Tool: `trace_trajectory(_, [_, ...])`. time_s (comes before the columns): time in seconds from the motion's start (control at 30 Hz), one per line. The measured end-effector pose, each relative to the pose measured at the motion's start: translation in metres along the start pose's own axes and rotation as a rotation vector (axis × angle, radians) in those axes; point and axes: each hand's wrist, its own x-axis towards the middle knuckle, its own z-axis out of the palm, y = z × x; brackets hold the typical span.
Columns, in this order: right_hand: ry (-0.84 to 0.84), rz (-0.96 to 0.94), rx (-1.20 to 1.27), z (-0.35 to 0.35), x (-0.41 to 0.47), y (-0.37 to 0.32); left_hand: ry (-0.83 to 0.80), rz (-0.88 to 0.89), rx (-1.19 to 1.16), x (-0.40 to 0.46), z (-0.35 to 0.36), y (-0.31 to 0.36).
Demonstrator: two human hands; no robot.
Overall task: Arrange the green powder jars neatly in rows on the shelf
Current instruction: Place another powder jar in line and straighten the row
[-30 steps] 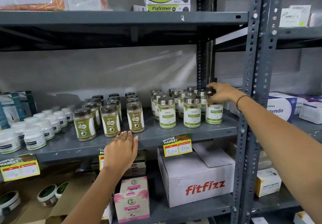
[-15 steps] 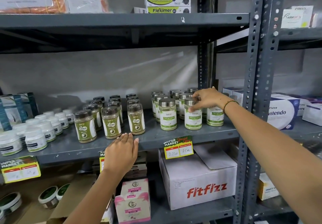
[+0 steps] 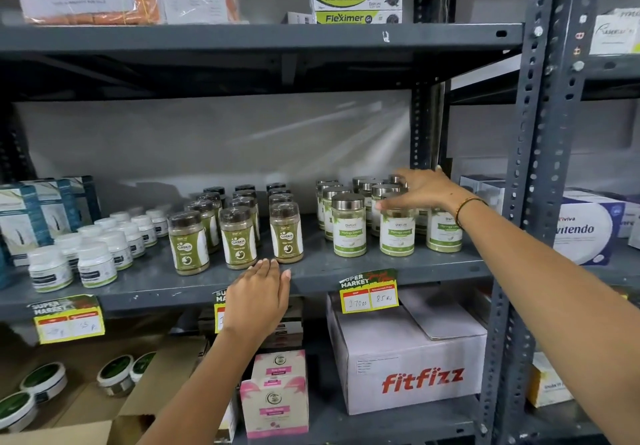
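Observation:
Green powder jars with silver lids and white-green labels stand in rows at the right of the grey shelf (image 3: 346,268). The front three are the left jar (image 3: 349,228), the middle jar (image 3: 397,233) and the right jar (image 3: 444,235). My right hand (image 3: 420,190) lies spread over their lids, thumb touching the middle front jar's lid, holding nothing. Left of them, darker green jars with brown lids (image 3: 239,240) stand in three rows. My left hand (image 3: 259,294) rests flat on the shelf's front edge just below those jars, empty.
Small white jars (image 3: 52,268) and blue boxes (image 3: 20,219) fill the shelf's left end. A perforated steel post (image 3: 540,167) stands right of my right arm. Below are a fitfizz carton (image 3: 408,368), pink boxes (image 3: 275,396) and a yellow price tag (image 3: 369,295).
My right hand left the right front jar, took the middle front jar's lid, and now lies spread across the lids. My left hand stayed on the shelf edge.

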Motion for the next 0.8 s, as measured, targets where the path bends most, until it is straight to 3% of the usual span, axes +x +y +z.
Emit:
trace_trajectory(0.13, [0.278,-0.229,0.144,-0.001,0.001,-0.041,-0.001,0.013,-0.014,0.0,0.001,-0.001])
trace_trajectory(0.2, [0.32,-0.354,0.205,0.005,0.002,-0.07,-0.006,0.026,-0.015,0.001,0.002,-0.001])
trace_trajectory(0.4, [0.08,-0.496,0.12,0.045,0.01,-0.142,-0.015,0.034,-0.01,0.001,0.0,-0.003])
trace_trajectory(0.8, [0.016,-0.414,0.175,0.069,0.02,-0.154,-0.065,0.022,0.024,0.004,0.004,-0.004])
